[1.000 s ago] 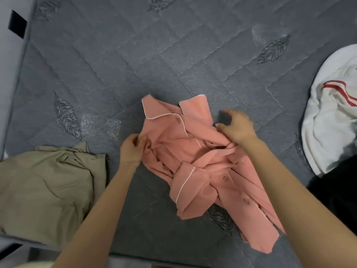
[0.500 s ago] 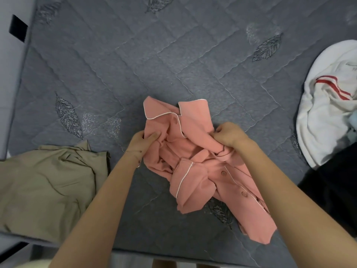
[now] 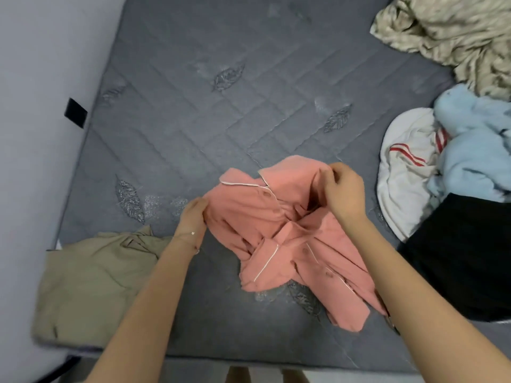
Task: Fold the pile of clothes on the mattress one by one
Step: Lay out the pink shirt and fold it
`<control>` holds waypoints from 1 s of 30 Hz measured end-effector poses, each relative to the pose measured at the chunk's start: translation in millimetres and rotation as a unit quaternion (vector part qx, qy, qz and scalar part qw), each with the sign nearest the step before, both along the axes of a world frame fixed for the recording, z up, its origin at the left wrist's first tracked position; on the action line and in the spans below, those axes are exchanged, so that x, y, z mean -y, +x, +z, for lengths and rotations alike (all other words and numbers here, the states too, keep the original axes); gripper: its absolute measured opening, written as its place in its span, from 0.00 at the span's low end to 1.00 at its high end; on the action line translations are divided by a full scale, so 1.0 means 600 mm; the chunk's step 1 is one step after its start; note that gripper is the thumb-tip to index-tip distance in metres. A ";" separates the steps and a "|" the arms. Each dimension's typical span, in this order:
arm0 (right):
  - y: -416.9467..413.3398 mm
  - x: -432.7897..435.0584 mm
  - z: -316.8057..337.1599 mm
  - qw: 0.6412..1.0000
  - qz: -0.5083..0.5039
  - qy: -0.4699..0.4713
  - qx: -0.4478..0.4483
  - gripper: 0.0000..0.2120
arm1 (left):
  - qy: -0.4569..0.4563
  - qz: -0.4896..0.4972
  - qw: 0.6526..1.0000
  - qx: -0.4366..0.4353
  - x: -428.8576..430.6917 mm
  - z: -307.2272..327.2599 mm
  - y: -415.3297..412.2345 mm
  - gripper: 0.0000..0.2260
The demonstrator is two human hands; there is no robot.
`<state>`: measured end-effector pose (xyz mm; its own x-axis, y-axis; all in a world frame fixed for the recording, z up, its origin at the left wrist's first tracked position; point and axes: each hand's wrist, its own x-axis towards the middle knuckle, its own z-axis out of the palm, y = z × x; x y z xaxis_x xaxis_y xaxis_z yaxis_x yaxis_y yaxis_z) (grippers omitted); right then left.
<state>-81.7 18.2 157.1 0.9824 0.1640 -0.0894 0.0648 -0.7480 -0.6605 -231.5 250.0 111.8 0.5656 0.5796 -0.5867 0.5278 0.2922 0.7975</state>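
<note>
A salmon-pink shirt [image 3: 249, 217] with white piping and buttons lies crumpled on the grey quilted mattress [image 3: 193, 120]. My left hand [image 3: 193, 214] grips the shirt's left edge. My right hand [image 3: 343, 189] pinches the fabric near the collar at the upper right and lifts it a little. The shirt's lower part trails toward the mattress's near edge under my right forearm. The pile of clothes waits at the right: a white garment with red stripes [image 3: 401, 172], a light blue one [image 3: 475, 150] and a black one [image 3: 459, 255].
A khaki garment [image 3: 94, 283] lies at the near left corner of the mattress. A beige crumpled cloth [image 3: 453, 29] sits at the far right. A pale wall [image 3: 41, 106] runs along the left side. The mattress's front edge is close to me.
My right hand has moved up and right, raising the collar-side fabric. My left hand has shifted outward along the shirt's left edge. The view has tilted up, showing more of the pile.
</note>
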 end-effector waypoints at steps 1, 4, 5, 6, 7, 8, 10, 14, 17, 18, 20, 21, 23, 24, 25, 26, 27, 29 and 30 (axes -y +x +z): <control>-0.001 0.002 0.022 1.000 -0.010 0.019 0.009 0.13 | 0.027 -0.010 1.000 0.003 -0.004 0.022 -0.001 0.13; -0.002 0.008 0.100 0.997 -0.021 0.051 0.063 0.13 | 0.147 -0.088 0.985 0.036 -0.020 0.104 0.002 0.14; 0.000 0.010 0.128 0.994 -0.025 0.066 0.080 0.14 | 0.168 -0.094 0.980 0.056 -0.022 0.139 0.004 0.14; 0.002 0.011 0.157 0.992 -0.029 0.084 0.094 0.14 | 0.182 -0.091 0.976 0.076 -0.022 0.175 0.008 0.14; 0.006 0.013 0.187 0.989 -0.033 0.104 0.104 0.14 | 0.194 -0.083 0.973 0.096 -0.021 0.209 0.012 0.13; 0.009 0.014 0.218 0.985 -0.034 0.126 0.113 0.14 | 0.202 -0.072 0.970 0.118 -0.017 0.245 0.018 0.12; 0.015 0.018 0.279 0.976 -0.031 0.169 0.131 0.12 | 0.222 -0.049 0.961 0.158 -0.007 0.314 0.029 0.11; 0.018 0.030 0.390 0.962 -0.026 0.229 0.148 0.08 | 0.258 -0.004 0.937 0.235 0.018 0.441 0.045 0.10; 0.009 0.043 0.454 0.955 -0.017 0.243 0.171 0.10 | 0.282 0.039 0.916 0.282 0.032 0.517 0.038 0.09; 0.004 0.047 0.472 0.952 -0.017 0.252 0.173 0.09 | 0.296 0.049 0.908 0.294 0.035 0.540 0.032 0.08; -0.005 0.055 0.505 0.947 -0.024 0.269 0.175 0.06 | 0.319 0.063 0.892 0.314 0.037 0.579 0.020 0.08; -0.009 0.058 0.519 0.945 -0.025 0.273 0.176 0.06 | 0.329 0.065 0.886 0.320 0.037 0.595 0.014 0.08; -0.017 0.060 0.543 0.943 -0.022 0.283 0.174 0.05 | 0.346 0.064 0.879 0.323 0.035 0.622 0.001 0.08; -0.021 0.058 0.554 0.941 -0.018 0.292 0.172 0.05 | 0.355 0.064 0.876 0.321 0.035 0.633 -0.005 0.08; -0.026 0.056 0.566 0.939 -0.010 0.298 0.171 0.05 | 0.363 0.065 0.873 0.319 0.036 0.643 -0.011 0.09; -0.031 0.051 0.576 0.939 -0.002 0.300 0.169 0.05 | 0.367 0.069 0.872 0.317 0.037 0.651 -0.016 0.09; -0.035 0.045 0.585 0.939 0.006 0.300 0.168 0.06 | 0.366 0.074 0.872 0.317 0.038 0.659 -0.019 0.10; -0.048 0.039 0.602 0.938 0.020 0.302 0.167 0.07 | 0.359 0.086 0.872 0.321 0.045 0.674 -0.030 0.11; -0.055 0.039 0.608 0.937 0.027 0.305 0.168 0.07 | 0.357 0.090 0.872 0.324 0.048 0.680 -0.036 0.11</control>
